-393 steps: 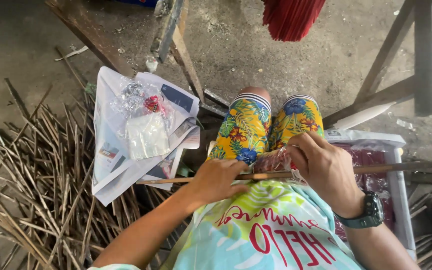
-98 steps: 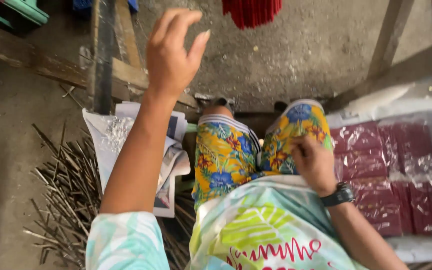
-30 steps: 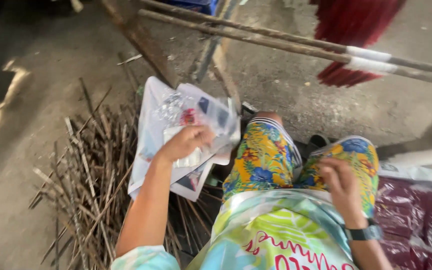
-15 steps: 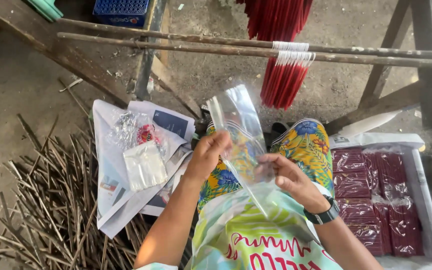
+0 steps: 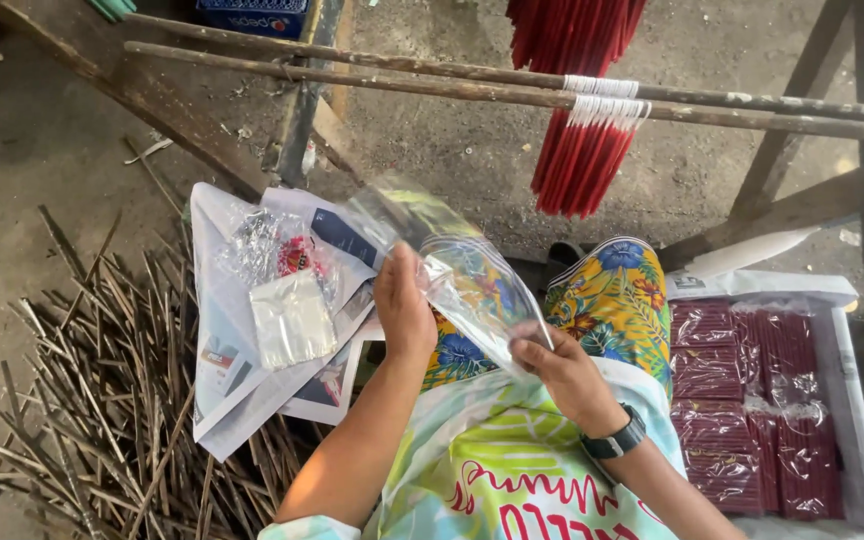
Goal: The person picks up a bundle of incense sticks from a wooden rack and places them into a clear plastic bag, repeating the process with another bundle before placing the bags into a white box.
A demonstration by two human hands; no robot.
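Note:
Both of my hands hold one long clear plastic bag (image 5: 452, 270) over my lap. My left hand (image 5: 404, 308) pinches it near the middle. My right hand (image 5: 564, 372), with a dark watch on the wrist, grips its lower end. The bag's upper end points up and to the left, and it looks empty. My knees in flowered shorts (image 5: 607, 300) show beneath it.
Newspaper sheets (image 5: 242, 370) with a pile of clear bags (image 5: 290, 318) lie on the floor to my left, over scattered thin dark sticks (image 5: 82, 400). A white box (image 5: 852, 400) of bagged red sticks (image 5: 752, 390) sits at my right. A bundle of red sticks (image 5: 582, 150) hangs from wooden poles (image 5: 402, 80) ahead.
My left hand went to the bag pile on the newspaper and came back with a clear bag. Both hands now hold it, tilted lower and more to the left than half a second ago.

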